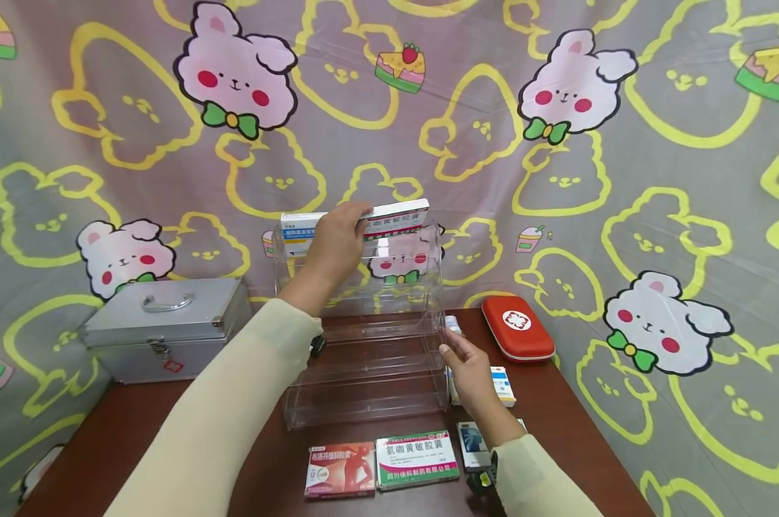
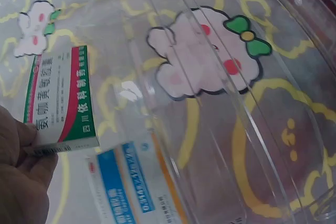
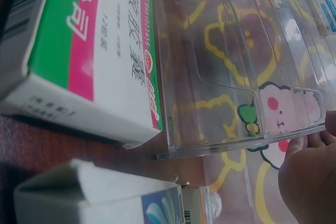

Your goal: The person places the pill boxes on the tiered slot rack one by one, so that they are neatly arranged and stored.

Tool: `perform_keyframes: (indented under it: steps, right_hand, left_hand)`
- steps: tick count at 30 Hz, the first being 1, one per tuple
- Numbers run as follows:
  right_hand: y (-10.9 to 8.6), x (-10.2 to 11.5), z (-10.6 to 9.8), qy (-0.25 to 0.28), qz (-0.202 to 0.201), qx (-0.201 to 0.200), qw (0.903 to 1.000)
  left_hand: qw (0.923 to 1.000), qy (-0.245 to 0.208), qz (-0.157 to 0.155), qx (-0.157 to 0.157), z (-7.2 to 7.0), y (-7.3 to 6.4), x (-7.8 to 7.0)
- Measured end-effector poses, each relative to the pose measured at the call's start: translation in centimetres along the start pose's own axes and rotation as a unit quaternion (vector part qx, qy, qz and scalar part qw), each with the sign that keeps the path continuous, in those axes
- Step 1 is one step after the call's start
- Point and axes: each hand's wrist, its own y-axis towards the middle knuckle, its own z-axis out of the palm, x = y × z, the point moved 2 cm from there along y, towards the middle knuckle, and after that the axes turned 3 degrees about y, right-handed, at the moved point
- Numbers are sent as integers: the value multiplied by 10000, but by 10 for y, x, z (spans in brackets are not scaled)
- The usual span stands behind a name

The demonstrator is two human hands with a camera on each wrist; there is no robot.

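**Hands at the clear shelf rack**

Left hand (image 1: 337,233) is raised to the top tier of the clear acrylic rack (image 1: 370,373), its fingers closed round the end of a green-and-white medicine box (image 1: 395,217). Right hand (image 1: 469,370) rests with relaxed, fairly straight fingers against the rack's right side wall, holding nothing.

From the head view, the held box sits at the rack's top edge, just beside a blue-and-white box (image 1: 295,231) already on that tier. Lower down on the brown table (image 1: 557,409) lie a red box (image 1: 340,468) and a second green-and-white box (image 1: 418,459) in front of the rack, with a red first-aid pouch (image 1: 517,327) to the right and a silver metal case (image 1: 163,327) to the left.

The left wrist view adds what the head view cannot: the held box's barcode end pinched against the palm, and the blue-and-white box directly below it. The right wrist view shows only fingertips (image 3: 315,140) touching the rack's edge, with the table's green-and-white box close by.
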Motion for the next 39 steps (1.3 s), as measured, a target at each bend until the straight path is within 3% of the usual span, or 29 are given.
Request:
perform_keyframes:
  steps: [6, 12, 17, 22, 28, 39]
  right_hand:
    - [-1, -2, 1, 99, 91, -68, 9999]
    - [1, -2, 2, 222, 37, -20, 9997]
    - [1, 0, 2, 190, 5, -51, 9998]
    - [1, 1, 2, 184, 0, -53, 9998]
    - [2, 0, 3, 182, 38, -22, 9998]
    - [3, 1, 3, 190, 92, -57, 9998]
  left_hand:
    - [9988, 159, 4, 473, 14, 10, 7]
    - [9975, 10, -348, 618, 24, 19, 11]
    - [9965, -110, -410, 725, 29, 24, 9]
    - [9953, -230, -499, 799, 33, 25, 11]
    - [9902, -191, -797, 1130, 42, 21, 19]
    - [9937, -13, -481, 1014, 45, 19, 21]
